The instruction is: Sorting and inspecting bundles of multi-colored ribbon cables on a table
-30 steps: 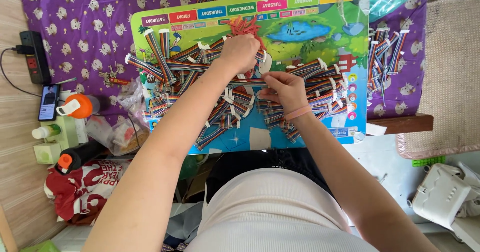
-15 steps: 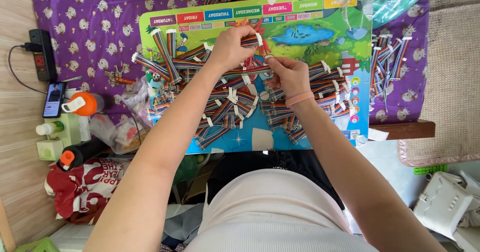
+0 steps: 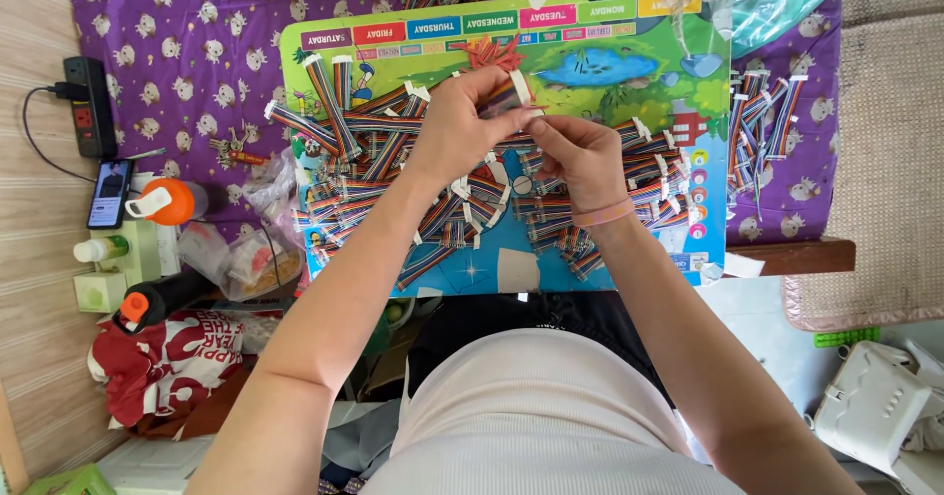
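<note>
Ribbon cable (image 3: 511, 97): pinched between left hand (image 3: 457, 126) and right hand (image 3: 580, 156), both closed on it, above the board's (image 3: 629, 72) far middle. Cable pile (image 3: 393, 180) beneath, spreading left and right.

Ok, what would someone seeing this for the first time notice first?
Most striking is the heap of rainbow ribbon cables spread across the colourful board in the middle. Above it, the left hand and right hand meet on one short cable piece. Behind lies a purple patterned cloth.
</note>
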